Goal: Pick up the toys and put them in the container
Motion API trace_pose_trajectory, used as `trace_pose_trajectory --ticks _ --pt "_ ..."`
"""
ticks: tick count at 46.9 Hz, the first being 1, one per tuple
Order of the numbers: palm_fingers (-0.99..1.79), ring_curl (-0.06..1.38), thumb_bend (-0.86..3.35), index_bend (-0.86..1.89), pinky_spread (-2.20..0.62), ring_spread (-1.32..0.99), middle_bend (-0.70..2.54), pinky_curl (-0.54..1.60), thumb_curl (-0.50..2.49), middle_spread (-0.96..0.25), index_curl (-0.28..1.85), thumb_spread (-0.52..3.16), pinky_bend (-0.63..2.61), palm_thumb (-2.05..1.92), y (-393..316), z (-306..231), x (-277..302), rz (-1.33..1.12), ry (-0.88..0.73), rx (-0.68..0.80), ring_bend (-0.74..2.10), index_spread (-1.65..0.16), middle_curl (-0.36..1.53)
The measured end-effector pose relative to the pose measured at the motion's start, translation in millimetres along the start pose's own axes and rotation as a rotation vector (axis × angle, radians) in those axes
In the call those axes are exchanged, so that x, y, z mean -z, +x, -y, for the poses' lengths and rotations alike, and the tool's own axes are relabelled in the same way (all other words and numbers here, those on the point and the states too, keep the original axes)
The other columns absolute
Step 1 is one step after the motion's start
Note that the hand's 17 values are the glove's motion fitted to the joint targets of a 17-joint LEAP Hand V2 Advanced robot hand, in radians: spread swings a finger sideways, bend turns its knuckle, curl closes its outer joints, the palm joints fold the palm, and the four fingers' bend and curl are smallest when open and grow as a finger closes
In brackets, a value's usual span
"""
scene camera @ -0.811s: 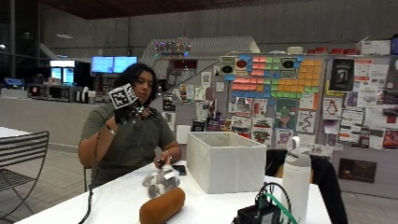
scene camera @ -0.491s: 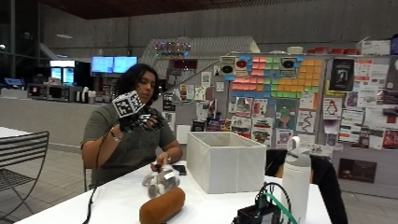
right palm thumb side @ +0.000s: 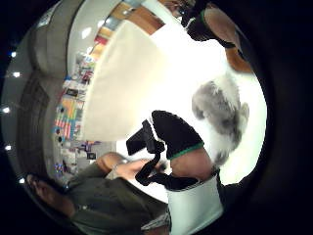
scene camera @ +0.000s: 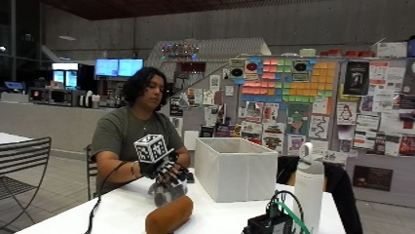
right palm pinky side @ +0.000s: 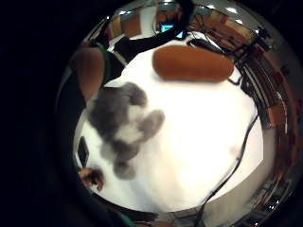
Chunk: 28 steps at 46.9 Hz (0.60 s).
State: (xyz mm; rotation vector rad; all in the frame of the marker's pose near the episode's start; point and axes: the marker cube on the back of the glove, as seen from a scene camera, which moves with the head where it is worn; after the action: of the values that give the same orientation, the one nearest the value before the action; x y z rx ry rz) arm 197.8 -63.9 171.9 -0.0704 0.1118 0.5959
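White bench [scene camera: 123, 212] carries the container [scene camera: 236, 168]. Beside it, the hand [scene camera: 170, 169] hovers spread-fingered, holding nothing, over the grey plush [right palm pinky side: 124, 124]; brown toy [scene camera: 168, 221] nearby.

Fluffy grey plush toy [right palm pinky side: 124, 124] — cloth container [scene camera: 235, 168]

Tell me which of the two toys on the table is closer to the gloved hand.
The grey and white plush toy: the gloved right hand hovers directly above it. The brown sausage-shaped toy lies farther off, toward the table's near edge.

White bottle [scene camera: 310, 181] on table [scene camera: 123, 214]; metal chair [scene camera: 23, 163] beside.
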Motion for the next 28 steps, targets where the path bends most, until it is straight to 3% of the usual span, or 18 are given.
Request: trace_pose_trajectory --ticks 10,20,22,28 --pt "0.37 0.18 0.0 0.19 -0.09 -0.29 0.26 0.33 0.25 -0.18 0.2 1.2 0.77 0.09 3 16 -64 -0.054 0.016 -0.026 0.56 -0.42 0.23" --pt "0.83 0.19 0.16 0.31 -0.14 -0.37 0.54 0.25 0.32 -0.29 0.26 1.32 0.54 0.4 -2 18 -69 -0.107 0.14 0.001 0.67 -0.41 0.32" --pt "1.1 0.23 0.19 0.21 -0.23 -0.4 0.59 0.27 0.34 -0.31 0.23 1.35 0.62 0.45 -2 15 -67 -0.107 0.178 0.01 0.83 -0.41 0.34" --pt "1.23 0.34 0.23 0.17 -0.35 -0.43 0.69 0.35 0.42 -0.36 0.24 1.29 0.8 0.57 -26 -12 -28 -0.11 0.222 0.041 1.02 -0.39 0.41"
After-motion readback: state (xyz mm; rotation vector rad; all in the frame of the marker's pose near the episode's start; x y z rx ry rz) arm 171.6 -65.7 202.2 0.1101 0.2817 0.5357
